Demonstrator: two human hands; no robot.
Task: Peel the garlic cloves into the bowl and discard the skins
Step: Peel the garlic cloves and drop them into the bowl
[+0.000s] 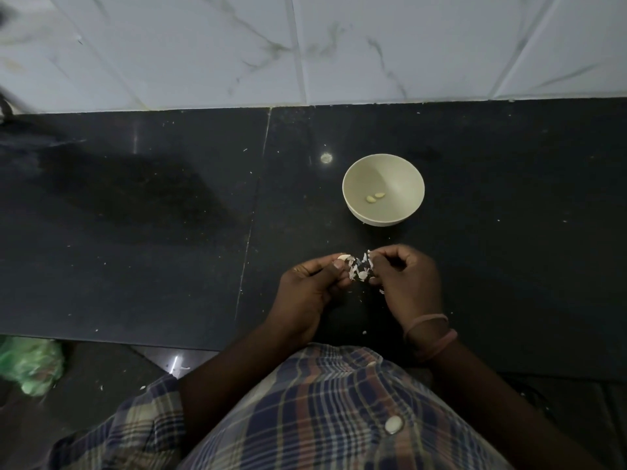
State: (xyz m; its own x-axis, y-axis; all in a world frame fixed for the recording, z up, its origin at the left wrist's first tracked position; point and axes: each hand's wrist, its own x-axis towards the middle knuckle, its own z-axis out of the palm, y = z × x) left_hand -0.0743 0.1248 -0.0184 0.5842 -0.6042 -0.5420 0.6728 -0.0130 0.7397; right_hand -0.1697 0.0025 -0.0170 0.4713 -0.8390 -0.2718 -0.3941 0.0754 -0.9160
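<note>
Pinching a garlic clove (344, 257) between thumb and curled fingers of the left hand (310, 288), just nearer than the pale bowl (383, 217); tugging papery skins (361, 269) with the curled fingertips of the right hand (405, 281), also just nearer than that bowl; holding two peeled cloves (375, 197) inside the bowl, on the dark counter (135, 232)

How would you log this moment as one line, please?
phase: peeling | left hand: holds clove | right hand: pulls skins | bowl: two peeled cloves
</note>
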